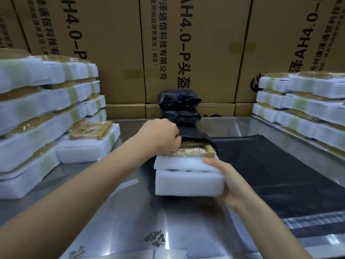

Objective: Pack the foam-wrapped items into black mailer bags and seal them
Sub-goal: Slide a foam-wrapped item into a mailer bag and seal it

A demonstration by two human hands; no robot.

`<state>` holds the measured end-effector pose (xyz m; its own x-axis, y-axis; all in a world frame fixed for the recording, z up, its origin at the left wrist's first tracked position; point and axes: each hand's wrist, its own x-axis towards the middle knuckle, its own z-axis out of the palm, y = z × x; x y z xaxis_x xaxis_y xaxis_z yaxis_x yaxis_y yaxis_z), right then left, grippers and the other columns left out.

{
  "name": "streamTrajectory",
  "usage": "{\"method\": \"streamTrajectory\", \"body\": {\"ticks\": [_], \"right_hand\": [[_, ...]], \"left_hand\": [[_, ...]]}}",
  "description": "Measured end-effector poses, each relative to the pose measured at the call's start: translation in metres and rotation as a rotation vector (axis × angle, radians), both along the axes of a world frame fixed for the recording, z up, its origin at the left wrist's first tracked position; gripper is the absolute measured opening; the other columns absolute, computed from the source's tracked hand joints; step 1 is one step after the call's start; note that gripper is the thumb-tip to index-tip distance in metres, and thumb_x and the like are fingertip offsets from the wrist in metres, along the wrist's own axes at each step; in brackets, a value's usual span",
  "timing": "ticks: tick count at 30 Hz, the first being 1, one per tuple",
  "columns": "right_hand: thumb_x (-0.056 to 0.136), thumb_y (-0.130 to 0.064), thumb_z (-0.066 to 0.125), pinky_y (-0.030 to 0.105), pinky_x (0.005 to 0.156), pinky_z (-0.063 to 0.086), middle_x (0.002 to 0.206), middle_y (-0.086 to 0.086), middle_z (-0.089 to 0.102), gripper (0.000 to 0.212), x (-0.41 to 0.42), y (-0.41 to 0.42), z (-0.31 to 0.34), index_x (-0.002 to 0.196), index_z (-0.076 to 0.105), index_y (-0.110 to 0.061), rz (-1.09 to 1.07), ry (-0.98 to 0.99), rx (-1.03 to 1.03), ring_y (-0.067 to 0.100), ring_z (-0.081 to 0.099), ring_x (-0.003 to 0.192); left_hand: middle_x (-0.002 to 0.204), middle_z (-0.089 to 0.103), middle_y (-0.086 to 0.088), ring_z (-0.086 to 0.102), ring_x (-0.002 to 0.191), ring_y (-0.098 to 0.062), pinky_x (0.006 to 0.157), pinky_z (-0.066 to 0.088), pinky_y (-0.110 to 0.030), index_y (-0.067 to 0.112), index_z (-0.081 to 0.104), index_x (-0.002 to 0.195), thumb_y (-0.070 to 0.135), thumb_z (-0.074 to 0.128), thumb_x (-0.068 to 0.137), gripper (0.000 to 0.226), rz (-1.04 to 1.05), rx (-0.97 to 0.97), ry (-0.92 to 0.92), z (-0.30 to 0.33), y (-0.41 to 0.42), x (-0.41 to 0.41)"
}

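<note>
Nearest the camera, two bare forearms reaching out over the shiny tabletop (130,212) from its near edge. Right hand (226,181) cupped around the near right corner of the foam-wrapped item (188,181), thumb on top, fingers curled under and out of sight. Left hand (161,136) farther out, fist closed on the upper lip of the black mailer bag (194,134), lifting it clear of the item's far end. Item lying flat at the middle of the tabletop, long axis running from near edge toward far edge, far end already inside the bag's mouth, near end and most of the white foam showing. So: bag mouth straight ahead of the right hand, along the item's own long axis; right hand behind the load, left hand at the opening. Next move, by the look of it, a push away toward the far edge while holding the lip up. Flat spare bags (280,169) spread toward the right edge, just beside the item. Sealed black parcels (180,107) stacked at the far edge against cardboard cartons (196,49). Foam-wrapped stacks along the left edge (46,113) and right edge (302,101), well apart from both hands.
</note>
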<state>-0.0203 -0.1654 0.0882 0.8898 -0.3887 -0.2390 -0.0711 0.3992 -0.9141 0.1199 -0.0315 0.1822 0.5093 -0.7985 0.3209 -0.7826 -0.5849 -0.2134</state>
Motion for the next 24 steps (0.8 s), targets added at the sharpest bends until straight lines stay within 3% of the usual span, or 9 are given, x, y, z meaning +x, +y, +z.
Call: {"method": "streamTrajectory", "body": {"ticks": [3, 6, 8, 10, 12, 15, 18, 21, 24], "right_hand": [[0.077, -0.028, 0.070, 0.039, 0.078, 0.047, 0.110, 0.017, 0.070, 0.039, 0.007, 0.006, 0.001, 0.113, 0.069, -0.013, 0.015, -0.015, -0.094, 0.029, 0.065, 0.090], [0.075, -0.029, 0.072, 0.038, 0.075, 0.049, 0.102, 0.012, 0.072, 0.036, 0.013, 0.013, 0.007, 0.109, 0.069, -0.018, 0.002, -0.005, -0.178, 0.026, 0.066, 0.087], [0.082, -0.028, 0.068, 0.044, 0.085, 0.050, 0.108, 0.016, 0.068, 0.036, 0.020, 0.014, 0.012, 0.114, 0.064, -0.012, -0.005, 0.025, -0.191, 0.032, 0.065, 0.098], [0.094, -0.023, 0.055, 0.046, 0.091, 0.044, 0.108, 0.022, 0.061, 0.024, 0.022, 0.013, 0.019, 0.103, 0.063, -0.003, 0.025, 0.057, -0.200, 0.036, 0.058, 0.100], [0.095, -0.020, 0.051, 0.042, 0.085, 0.044, 0.101, 0.021, 0.060, 0.022, 0.024, 0.007, 0.022, 0.095, 0.065, -0.003, 0.007, 0.037, -0.153, 0.033, 0.056, 0.093], [0.086, -0.021, 0.056, 0.032, 0.064, 0.047, 0.087, 0.014, 0.064, 0.021, 0.020, -0.002, 0.017, 0.096, 0.069, -0.007, -0.001, -0.056, -0.027, 0.025, 0.061, 0.073], [0.078, -0.021, 0.060, 0.022, 0.047, 0.048, 0.068, 0.007, 0.064, 0.015, 0.016, -0.012, 0.010, 0.071, 0.071, -0.013, 0.024, -0.104, 0.017, 0.019, 0.062, 0.054], [0.067, -0.023, 0.065, 0.022, 0.045, 0.049, 0.067, 0.006, 0.066, 0.014, 0.017, -0.015, 0.009, 0.068, 0.074, -0.013, 0.025, -0.135, 0.052, 0.019, 0.064, 0.053], [0.082, -0.022, 0.059, 0.026, 0.050, 0.055, 0.076, 0.007, 0.072, 0.023, 0.023, -0.014, 0.009, 0.074, 0.078, -0.012, -0.001, -0.173, 0.113, 0.020, 0.069, 0.061]], "left_hand": [[0.088, 0.060, -0.003, 0.055, 0.076, -0.026, 0.058, 0.034, -0.029, 0.018, 0.063, 0.104, 0.028, 0.051, 0.088, 0.023, 0.002, 0.021, -0.116, -0.001, -0.016, -0.007], [0.098, 0.062, -0.005, 0.060, 0.088, -0.030, 0.060, 0.034, -0.032, 0.016, 0.063, 0.102, 0.017, 0.046, 0.092, 0.020, -0.062, 0.011, -0.226, 0.000, -0.033, -0.014], [0.093, 0.062, -0.004, 0.061, 0.083, -0.029, 0.056, 0.030, -0.032, 0.015, 0.063, 0.097, 0.011, 0.046, 0.090, 0.018, -0.175, 0.001, -0.276, -0.006, -0.040, -0.026], [0.087, 0.062, -0.002, 0.061, 0.074, -0.027, 0.049, 0.024, -0.029, 0.014, 0.064, 0.094, 0.008, 0.049, 0.088, 0.017, -0.297, -0.053, -0.294, -0.015, -0.039, -0.037], [0.090, 0.064, 0.000, 0.063, 0.076, -0.025, 0.049, 0.025, -0.026, 0.018, 0.067, 0.100, 0.013, 0.051, 0.089, 0.019, -0.328, -0.139, -0.278, -0.020, -0.031, -0.037], [0.105, 0.062, 0.005, 0.062, 0.092, -0.021, 0.060, 0.040, -0.028, 0.028, 0.061, 0.116, 0.019, 0.056, 0.087, 0.030, -0.178, -0.298, -0.214, -0.015, -0.010, -0.018], [0.106, 0.061, 0.004, 0.059, 0.095, -0.023, 0.057, 0.031, -0.025, 0.027, 0.061, 0.113, 0.017, 0.058, 0.085, 0.030, 0.025, -0.370, -0.144, -0.009, 0.015, 0.004], [0.111, 0.064, 0.000, 0.059, 0.102, -0.028, 0.067, 0.045, -0.032, 0.028, 0.060, 0.116, 0.013, 0.053, 0.086, 0.035, 0.126, -0.288, -0.051, -0.011, 0.032, 0.012], [0.105, 0.067, 0.001, 0.059, 0.101, -0.027, 0.074, 0.051, -0.039, 0.027, 0.065, 0.111, 0.009, 0.052, 0.079, 0.039, 0.021, -0.338, 0.034, -0.022, 0.042, -0.001]]}}
